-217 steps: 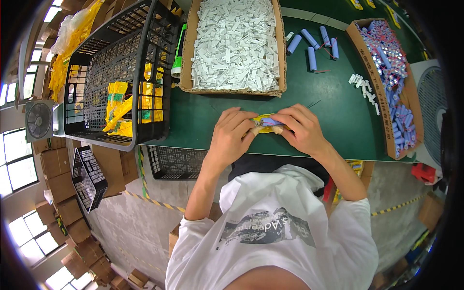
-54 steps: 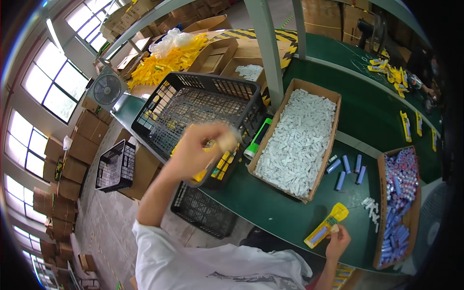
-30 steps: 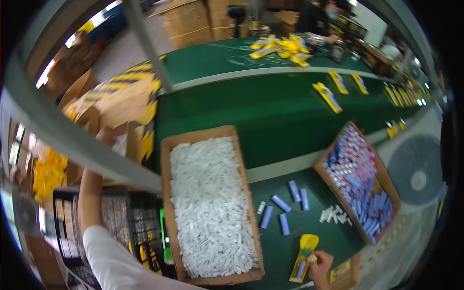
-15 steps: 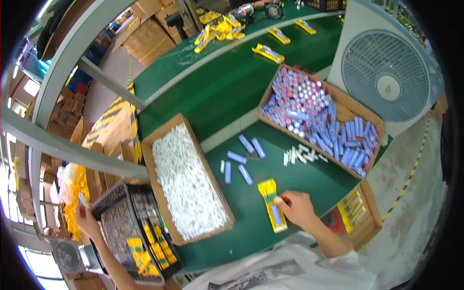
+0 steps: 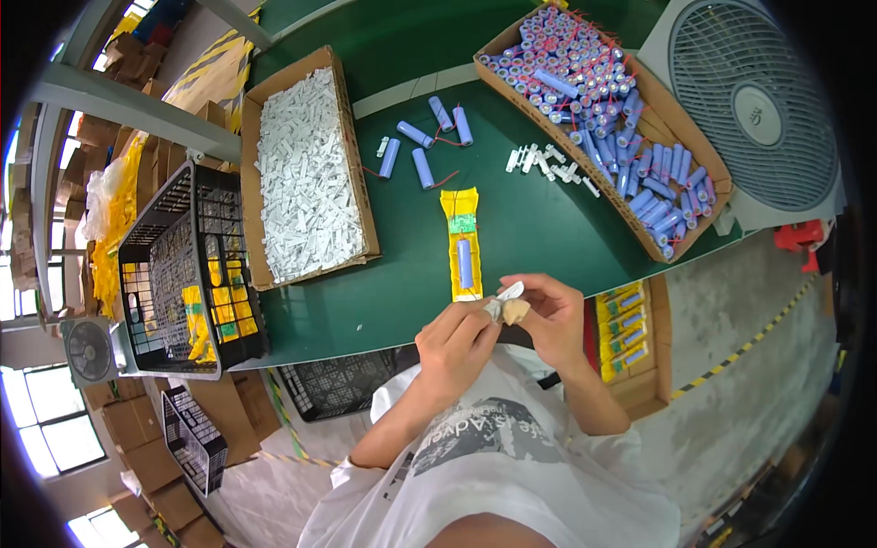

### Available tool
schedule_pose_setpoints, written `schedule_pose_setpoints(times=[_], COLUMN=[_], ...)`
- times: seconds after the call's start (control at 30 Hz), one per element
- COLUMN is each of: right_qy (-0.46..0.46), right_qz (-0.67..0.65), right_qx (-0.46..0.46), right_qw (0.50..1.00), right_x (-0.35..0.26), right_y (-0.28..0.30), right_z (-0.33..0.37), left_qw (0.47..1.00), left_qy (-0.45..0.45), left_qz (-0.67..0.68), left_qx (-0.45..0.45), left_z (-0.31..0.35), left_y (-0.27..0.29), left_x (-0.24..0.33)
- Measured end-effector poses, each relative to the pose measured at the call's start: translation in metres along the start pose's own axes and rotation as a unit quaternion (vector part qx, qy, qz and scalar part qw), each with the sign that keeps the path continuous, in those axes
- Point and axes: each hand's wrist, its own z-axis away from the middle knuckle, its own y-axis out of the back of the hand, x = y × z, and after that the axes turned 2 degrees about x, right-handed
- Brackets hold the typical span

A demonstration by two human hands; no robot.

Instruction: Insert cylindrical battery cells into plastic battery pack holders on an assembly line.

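Note:
My left hand (image 5: 456, 351) and my right hand (image 5: 554, 321) meet at the table's front edge, fingers pinched together. Between them is a small white piece (image 5: 511, 292), folded or crumpled; I cannot tell what it is. A tan covering (image 5: 516, 312) sits at my right thumb tip, and something greyish shows at the left fingertips. Just beyond the hands lies a yellow tray-like casing (image 5: 453, 260) with a green circuit board (image 5: 463, 224) and one blue cylindrical battery cell (image 5: 464, 264) in it. Its near end is close to my fingers.
Loose blue cells (image 5: 422, 169) with red wires lie farther back. Left stands a carton of white pieces (image 5: 361, 205), with a black crate (image 5: 196, 370) beside it. Right are a carton of cells (image 5: 585, 196), white pieces (image 5: 548, 163), a fan (image 5: 756, 114) and a lower carton of casings (image 5: 660, 361).
My left hand has come from the far left, by the crate, to meet the right. My right hand has left the yellow casing and drawn back toward me. The view has tilted downward.

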Motion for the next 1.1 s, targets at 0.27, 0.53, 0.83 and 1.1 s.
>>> schedule_pose_setpoints(times=[0.27, 0.53, 0.83, 1.1], right_qy=[-0.031, -0.094, -0.134, -0.127], right_qz=[-0.014, 0.121, 0.062, -0.013], right_qx=[0.038, 0.019, 0.012, -0.007], right_qw=[0.999, 0.988, 0.989, 0.992], right_x=[0.037, 0.051, 0.048, 0.050], right_y=[0.025, 0.007, -0.004, 0.004], right_z=[-0.029, -0.058, -0.071, -0.075], left_qw=[0.977, 0.941, 0.854, 0.763], left_qy=[0.182, 0.272, 0.346, 0.372], left_qz=[0.100, 0.187, 0.372, 0.521], left_qx=[0.057, -0.074, -0.114, -0.088], left_z=[-0.024, -0.044, -0.056, -0.042], left_y=[0.009, -0.026, -0.042, -0.043], left_x=[-0.059, -0.112, -0.116, -0.113])
